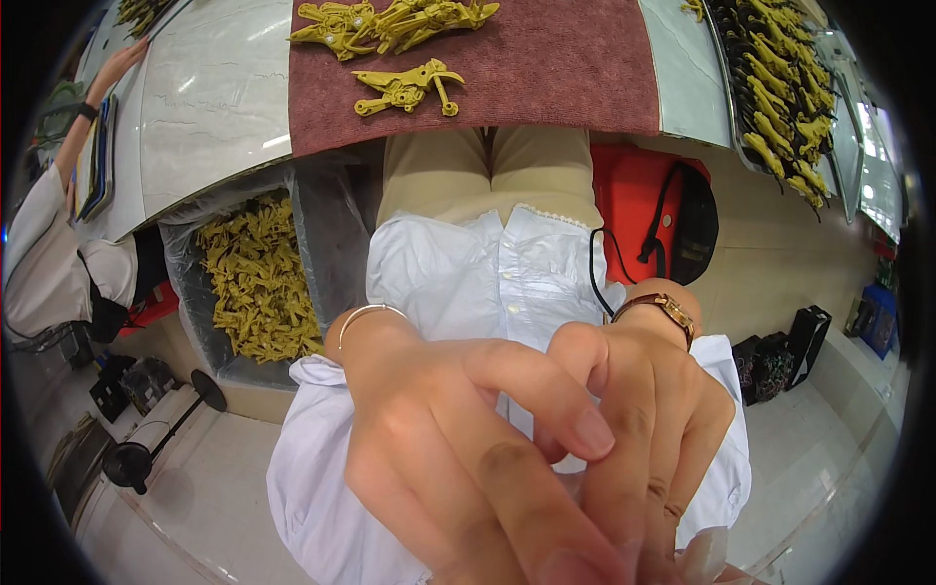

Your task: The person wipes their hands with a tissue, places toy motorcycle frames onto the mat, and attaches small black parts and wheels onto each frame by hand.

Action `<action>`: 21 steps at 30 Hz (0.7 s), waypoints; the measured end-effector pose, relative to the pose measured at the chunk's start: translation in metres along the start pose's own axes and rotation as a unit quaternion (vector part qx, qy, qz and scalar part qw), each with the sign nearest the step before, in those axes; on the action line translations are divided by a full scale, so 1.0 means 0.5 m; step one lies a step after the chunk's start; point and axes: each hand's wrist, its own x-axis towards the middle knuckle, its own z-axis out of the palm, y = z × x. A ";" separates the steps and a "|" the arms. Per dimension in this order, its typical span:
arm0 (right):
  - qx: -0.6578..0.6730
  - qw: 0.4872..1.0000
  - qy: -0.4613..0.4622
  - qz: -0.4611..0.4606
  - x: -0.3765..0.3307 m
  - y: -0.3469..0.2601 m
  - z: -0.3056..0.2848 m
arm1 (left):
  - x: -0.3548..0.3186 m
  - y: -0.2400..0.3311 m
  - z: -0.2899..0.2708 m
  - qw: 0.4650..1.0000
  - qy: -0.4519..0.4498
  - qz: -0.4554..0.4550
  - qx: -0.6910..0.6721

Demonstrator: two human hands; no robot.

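Close under the lens we see our two hands pressed together, the left hand [439, 458] with a thin bangle at the wrist and the right hand [643, 419] with a brown-strapped watch, fingers overlapping so tightly that whatever sits between them is hidden; we cannot tell whether either grip pinches anything or is merely pressed against the other hand. Both are raised over our lap, well apart from the surface [214, 107] ahead. Behind them lie our white shirt and tan trousers. On the pale marbled surface a dark red cloth [546, 78] is spread, and on it rest the mustard-yellow plastic parts: one lone yellow piece [408, 88], a bird-like shape with thin arms, lies nearest us, and a small cluster of yellow pieces [390, 21] lies just beyond it at the far edge. We judge that the work is in its early or middle part, since only these few pieces lie on the cloth while the clear bag of yellow parts [258, 283] below the surface to our left is heaped full. To our right a dark tray [780, 88] carries rows of similar yellow parts. A red bag [634, 195] with a black strap sits beside our right knee, and another person's arm [102, 83] reaches over the surface at far left.
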 end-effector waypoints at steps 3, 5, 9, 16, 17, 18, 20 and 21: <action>-0.042 0.999 0.024 0.006 -0.011 -0.014 -0.018 | -0.008 -0.009 -0.001 0.999 -0.043 -0.009 -0.003; -0.065 0.997 0.037 0.007 -0.009 -0.014 -0.015 | -0.014 -0.015 -0.003 0.997 -0.072 -0.010 -0.001; -0.103 0.993 0.058 0.007 0.005 0.000 -0.010 | 0.020 -0.023 -0.013 0.992 -0.128 -0.003 0.010; -0.195 0.974 0.116 0.018 0.007 -0.006 0.011 | 0.037 -0.027 -0.029 0.974 -0.224 -0.027 0.017; -0.212 0.969 0.124 0.020 0.008 -0.011 0.016 | 0.050 -0.021 -0.033 0.970 -0.240 -0.034 0.016; -0.230 0.964 0.133 0.021 0.009 -0.017 0.021 | 0.066 -0.006 -0.040 0.966 -0.256 -0.041 0.015; -0.268 0.951 0.151 0.024 0.012 -0.028 0.028 | 0.066 0.010 -0.044 0.955 -0.290 -0.058 0.012; -0.288 0.944 0.160 0.026 0.013 -0.033 0.031 | 0.082 0.010 -0.048 0.950 -0.306 -0.067 0.010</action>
